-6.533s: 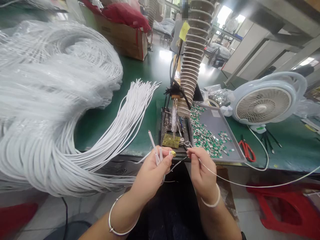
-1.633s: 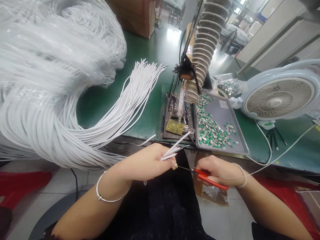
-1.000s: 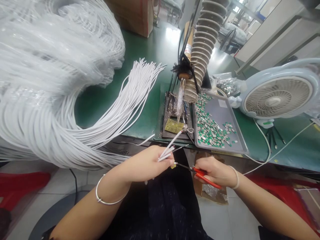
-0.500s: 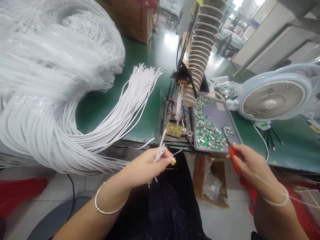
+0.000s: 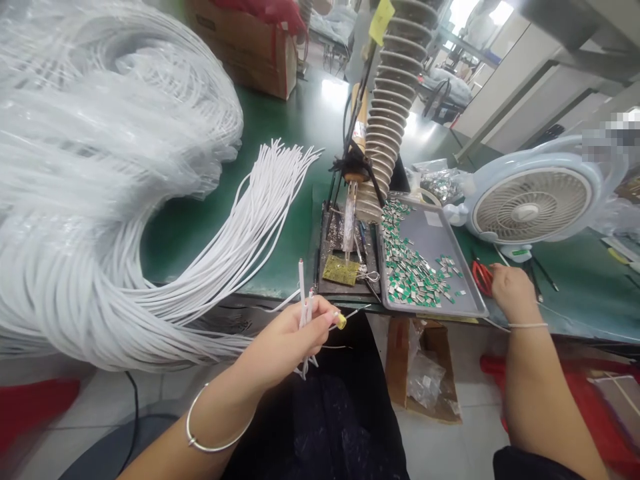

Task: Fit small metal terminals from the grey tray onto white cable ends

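Observation:
My left hand is closed around a few short white cables, their cut ends pointing up. At its fingertips sits a small yellow piece, with a thin silvery wire running out to the right. My right hand is at the table just right of the tray, its fingers curled at the handle ends of red-handled pliers. The pliers lie on the table, jaws pointing away; the fingertips are partly hidden. Ahead of my left hand, a soldering iron points down at a yellowish sponge.
A grey tray holds many small green-and-silver boards. Large bundles of white cable fill the left. A ribbed duct hangs over the iron. A fan stands right, a cardboard box behind. An open carton lies below the table.
My right hand has moved right and brought the pliers from over the tray down onto the table. My left hand keeps the cables, which now stand more upright.

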`<control>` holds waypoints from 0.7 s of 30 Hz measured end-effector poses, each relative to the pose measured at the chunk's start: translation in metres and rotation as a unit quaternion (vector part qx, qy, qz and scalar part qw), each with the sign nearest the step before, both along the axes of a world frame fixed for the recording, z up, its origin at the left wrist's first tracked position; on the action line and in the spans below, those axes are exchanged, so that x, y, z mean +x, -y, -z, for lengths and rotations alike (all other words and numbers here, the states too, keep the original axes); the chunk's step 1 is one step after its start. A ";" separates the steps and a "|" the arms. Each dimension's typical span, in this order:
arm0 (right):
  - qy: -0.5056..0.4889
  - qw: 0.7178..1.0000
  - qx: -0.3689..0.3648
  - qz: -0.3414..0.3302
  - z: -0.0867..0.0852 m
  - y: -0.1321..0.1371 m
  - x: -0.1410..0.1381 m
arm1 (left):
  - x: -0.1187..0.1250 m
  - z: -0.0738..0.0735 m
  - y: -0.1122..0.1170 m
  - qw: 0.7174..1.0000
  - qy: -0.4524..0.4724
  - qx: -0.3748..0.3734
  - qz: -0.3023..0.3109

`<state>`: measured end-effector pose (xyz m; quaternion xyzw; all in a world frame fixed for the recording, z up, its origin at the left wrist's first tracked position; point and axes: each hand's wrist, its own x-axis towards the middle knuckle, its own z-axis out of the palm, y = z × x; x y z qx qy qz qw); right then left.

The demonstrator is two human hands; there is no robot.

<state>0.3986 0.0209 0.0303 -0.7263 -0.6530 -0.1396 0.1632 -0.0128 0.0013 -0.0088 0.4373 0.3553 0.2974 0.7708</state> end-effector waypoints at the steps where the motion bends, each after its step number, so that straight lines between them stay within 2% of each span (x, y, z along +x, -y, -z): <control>1: 0.005 1.000 0.014 0.003 0.001 0.003 -0.006 | 0.001 0.000 0.000 1.000 0.001 -0.002 -0.003; 6: 0.009 0.996 0.088 -0.002 0.004 0.021 -0.059 | 0.006 -0.002 -0.002 1.000 -0.006 -0.009 -0.010; 8: -0.019 0.994 0.106 -0.035 0.002 0.025 -0.088 | 0.007 -0.001 -0.002 1.000 -0.009 -0.004 -0.019; 11: -0.091 0.987 0.073 -0.109 -0.001 0.022 -0.127 | 0.008 0.000 -0.003 0.999 -0.035 0.011 -0.037; 14: -0.113 0.975 -0.009 -0.192 0.000 0.014 -0.150 | 0.009 -0.004 -0.003 0.993 -0.089 0.057 -0.051; 21: -0.059 0.967 -0.107 -0.223 0.006 -0.001 -0.160 | 0.012 -0.017 -0.005 0.968 -0.168 0.162 -0.091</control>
